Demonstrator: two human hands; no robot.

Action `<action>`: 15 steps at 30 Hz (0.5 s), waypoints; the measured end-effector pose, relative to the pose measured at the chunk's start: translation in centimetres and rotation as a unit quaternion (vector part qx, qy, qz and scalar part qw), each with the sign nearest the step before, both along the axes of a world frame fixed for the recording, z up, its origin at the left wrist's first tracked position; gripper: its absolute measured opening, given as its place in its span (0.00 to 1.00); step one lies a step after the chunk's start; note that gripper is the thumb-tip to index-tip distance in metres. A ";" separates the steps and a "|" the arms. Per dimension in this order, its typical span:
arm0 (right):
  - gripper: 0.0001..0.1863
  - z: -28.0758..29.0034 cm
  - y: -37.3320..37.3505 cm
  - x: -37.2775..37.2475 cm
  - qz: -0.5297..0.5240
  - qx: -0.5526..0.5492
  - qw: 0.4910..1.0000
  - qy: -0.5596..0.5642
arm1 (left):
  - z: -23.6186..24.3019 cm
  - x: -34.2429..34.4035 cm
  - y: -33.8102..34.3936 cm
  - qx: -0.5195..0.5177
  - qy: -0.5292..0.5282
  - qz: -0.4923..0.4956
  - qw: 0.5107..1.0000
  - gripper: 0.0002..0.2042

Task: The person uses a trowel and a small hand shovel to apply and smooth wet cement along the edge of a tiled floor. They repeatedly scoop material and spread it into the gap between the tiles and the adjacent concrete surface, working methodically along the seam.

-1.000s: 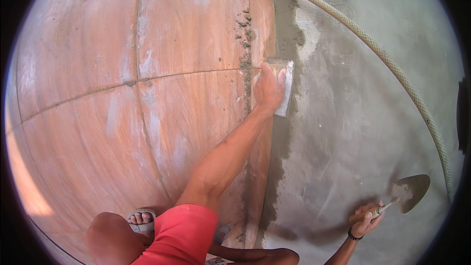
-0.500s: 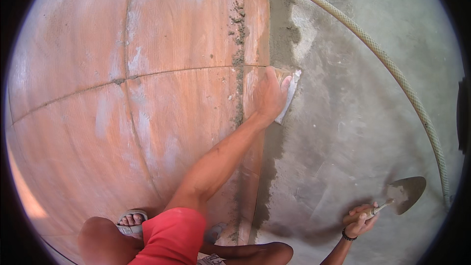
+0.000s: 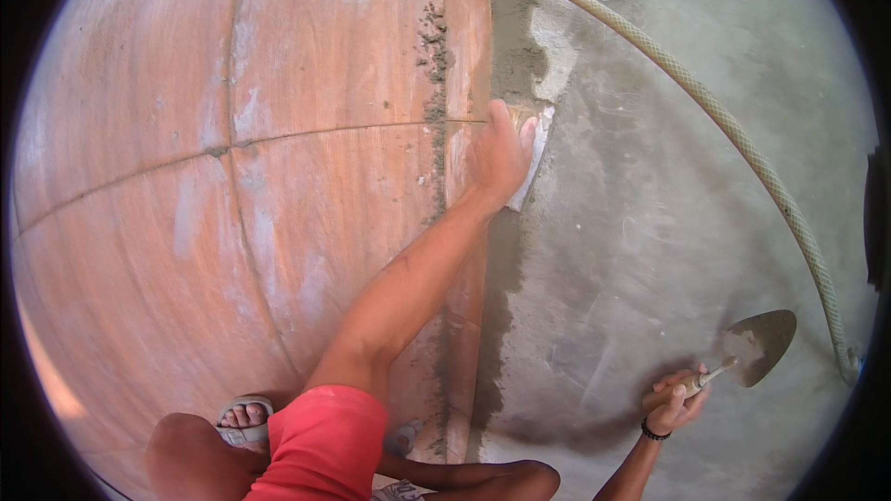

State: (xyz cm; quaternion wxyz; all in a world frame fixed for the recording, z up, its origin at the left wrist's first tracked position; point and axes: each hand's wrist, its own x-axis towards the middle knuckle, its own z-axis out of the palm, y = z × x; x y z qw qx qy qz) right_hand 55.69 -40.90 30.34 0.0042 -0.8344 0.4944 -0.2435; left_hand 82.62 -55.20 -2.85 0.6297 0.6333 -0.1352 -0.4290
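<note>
My left hand (image 3: 497, 153) grips a flat float (image 3: 536, 148) with a pale, crusted edge, resting on the strip of wet grey mortar (image 3: 510, 28) along the edge of the wood-grain tiles (image 3: 334, 46). My left arm stretches from a red sleeve at the bottom across the tiles. At the lower right, my right hand (image 3: 677, 404) holds a pointed trowel (image 3: 761, 343) by its handle, over the grey concrete floor (image 3: 631, 250). Some mortar clings to the trowel's blade.
A braided hose (image 3: 705, 97) curves over the concrete from top centre to the right edge. Mortar crumbs (image 3: 434, 56) lie along a tile joint left of the strip. My bent legs and a sandalled foot (image 3: 243, 417) are at the bottom.
My left hand with the float slid a little toward me, then back up along the strip. The trowel is slightly higher in the picture, and the whole view has shifted a little.
</note>
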 end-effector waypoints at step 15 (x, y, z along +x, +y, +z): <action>0.14 -12.2 2.0 8.5 -0.070 0.230 0.970 -0.033 | -5.2 5.3 7.5 -0.080 0.002 0.228 0.970 0.17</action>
